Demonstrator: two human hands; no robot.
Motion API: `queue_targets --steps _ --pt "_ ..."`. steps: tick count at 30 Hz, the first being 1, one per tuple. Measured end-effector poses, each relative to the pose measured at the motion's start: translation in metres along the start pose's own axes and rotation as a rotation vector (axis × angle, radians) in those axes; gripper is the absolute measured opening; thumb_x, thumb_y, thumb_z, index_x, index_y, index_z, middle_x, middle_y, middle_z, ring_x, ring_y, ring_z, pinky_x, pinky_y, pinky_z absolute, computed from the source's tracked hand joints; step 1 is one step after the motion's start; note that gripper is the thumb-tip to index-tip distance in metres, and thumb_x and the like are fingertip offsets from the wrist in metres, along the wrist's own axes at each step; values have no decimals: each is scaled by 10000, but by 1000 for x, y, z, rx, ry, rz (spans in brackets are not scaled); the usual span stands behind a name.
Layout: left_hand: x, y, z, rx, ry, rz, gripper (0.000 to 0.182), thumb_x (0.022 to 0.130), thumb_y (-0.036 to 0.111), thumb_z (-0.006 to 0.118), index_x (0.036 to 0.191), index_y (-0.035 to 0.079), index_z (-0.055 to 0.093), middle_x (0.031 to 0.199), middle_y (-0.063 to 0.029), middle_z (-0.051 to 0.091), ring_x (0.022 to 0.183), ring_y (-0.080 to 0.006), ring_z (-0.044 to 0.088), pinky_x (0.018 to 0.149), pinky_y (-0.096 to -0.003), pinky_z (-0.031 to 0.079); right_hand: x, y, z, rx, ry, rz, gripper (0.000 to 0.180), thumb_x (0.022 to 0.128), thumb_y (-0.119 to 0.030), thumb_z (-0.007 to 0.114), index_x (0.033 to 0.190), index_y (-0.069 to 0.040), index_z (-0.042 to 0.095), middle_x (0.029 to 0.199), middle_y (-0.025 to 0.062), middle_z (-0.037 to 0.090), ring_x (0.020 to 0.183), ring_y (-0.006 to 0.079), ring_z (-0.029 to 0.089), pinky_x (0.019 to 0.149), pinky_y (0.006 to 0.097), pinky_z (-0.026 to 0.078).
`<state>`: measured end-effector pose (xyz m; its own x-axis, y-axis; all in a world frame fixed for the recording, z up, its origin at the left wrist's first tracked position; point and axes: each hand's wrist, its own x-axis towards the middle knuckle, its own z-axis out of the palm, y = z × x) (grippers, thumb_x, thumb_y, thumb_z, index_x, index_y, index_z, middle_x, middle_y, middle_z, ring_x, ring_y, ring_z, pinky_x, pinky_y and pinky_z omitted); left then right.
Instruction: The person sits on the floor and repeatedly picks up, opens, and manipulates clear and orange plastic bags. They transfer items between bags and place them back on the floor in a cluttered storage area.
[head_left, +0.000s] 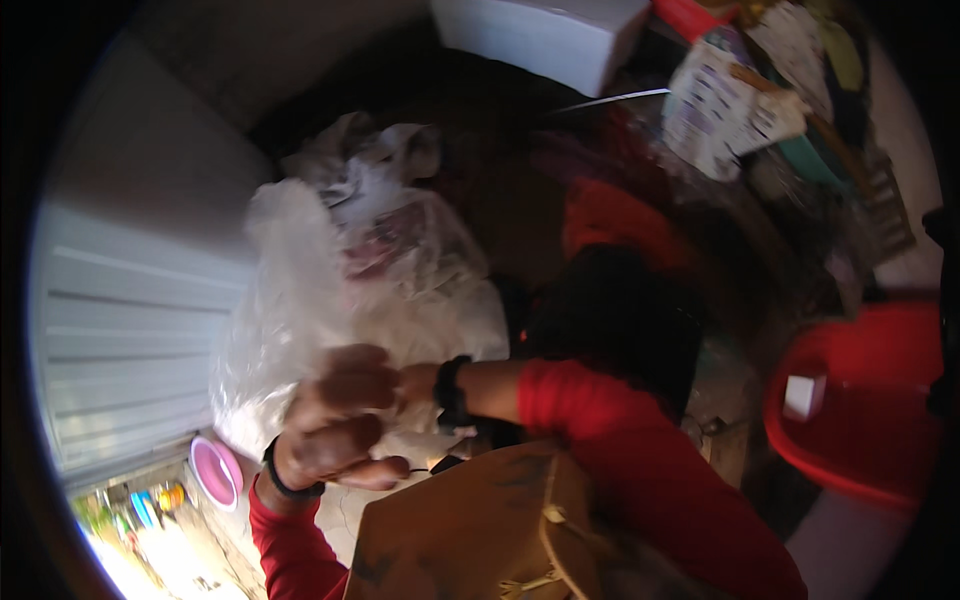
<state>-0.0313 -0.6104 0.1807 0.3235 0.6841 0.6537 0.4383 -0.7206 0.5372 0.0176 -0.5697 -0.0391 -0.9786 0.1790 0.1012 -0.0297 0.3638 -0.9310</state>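
Observation:
My left hand (337, 420), blurred, with a black band on its wrist, is in front of a large clear plastic bag (281, 262). Its fingers are bent, and the blur hides whether they pinch the plastic. My right hand (417, 384) reaches in from the right, a black band or watch (452, 394) on the wrist. Its fingers are mostly hidden behind my left hand, so its grip is unclear. Whitish crumpled material (367, 176) and something pinkish (375, 251) show in and above the bag. Close below my hands is tan fabric (457, 517) with knotted cords.
A red plastic basin (862, 450) with a small white block (802, 396) lies at right. Cluttered items, including a printed sheet (720, 112), fill the upper right. A white box (540, 34) stands at the top. A ribbed pale panel (142, 330) and pink tub (216, 472) are left.

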Motion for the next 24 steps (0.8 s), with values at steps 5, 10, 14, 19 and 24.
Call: queue_targets --steps 5,10,14,19,24 --pt "-9 8 -10 266 109 -172 396 831 398 610 706 46 479 867 -151 540 794 -290 578 806 -499 466 35 0 -28 83 -171 158 461 755 -284 658 1112 -8 566 1022 168 625 916 273 599 773 370 472" --pt "-24 10 -26 476 131 -241 357 872 350 536 698 46 467 917 -177 541 863 -300 543 809 -470 447 -2 22 -94 69 -267 261 523 815 -421 635 1168 -45 542 1058 139 635 922 263 611 798 353 479" --pt "-33 -6 -40 729 172 -323 356 890 318 472 689 25 446 980 -193 545 893 -291 529 812 -395 434 -61 15 -135 182 -255 380 473 850 -394 605 1153 -35 553 1078 132 625 871 195 616 748 322 488" --pt "-43 -50 -32 768 1 -532 100 745 -88 575 773 -15 513 912 -133 553 857 -289 536 807 -356 422 -143 12 -237 240 277 332 367 853 -265 610 1123 -21 563 910 81 656 779 151 630 677 285 509" --pt "-37 -70 -12 672 -390 -1007 270 777 68 646 1010 14 521 991 -149 563 852 -326 549 748 -379 439 -270 15 -323 519 1044 347 279 865 -221 606 1070 -36 564 905 94 652 748 150 637 636 254 508"
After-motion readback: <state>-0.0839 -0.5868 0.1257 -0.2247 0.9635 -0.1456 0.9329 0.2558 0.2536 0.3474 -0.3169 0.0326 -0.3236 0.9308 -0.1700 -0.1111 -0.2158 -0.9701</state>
